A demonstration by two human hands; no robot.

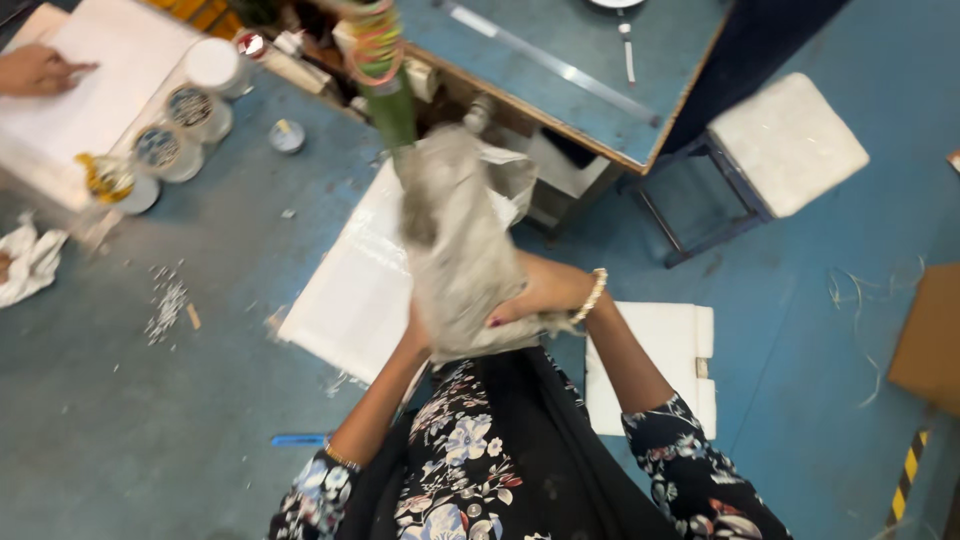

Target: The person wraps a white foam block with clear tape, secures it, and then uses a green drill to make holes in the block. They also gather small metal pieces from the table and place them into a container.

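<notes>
Both my hands grip a crumpled grey cloth [455, 240] wrapped around the lower part of a green cylinder [392, 110]. Several thin coloured rings [375, 45] sit stacked near the cylinder's top. My right hand [535, 295], with a pale beaded bracelet at the wrist, presses the cloth from the right side. Only a small part of my left hand [413, 338] shows; it holds the cloth from the left and is mostly hidden behind it. The picture is blurred around the cloth.
A white foam sheet [345, 280] lies under the cloth on the blue work surface. Lidded jars [185, 110] stand at upper left, where another person's hand [35, 68] rests on a white board. A stool [785, 140], a blue-topped table [570, 50] and a cardboard box [930, 335] stand to the right.
</notes>
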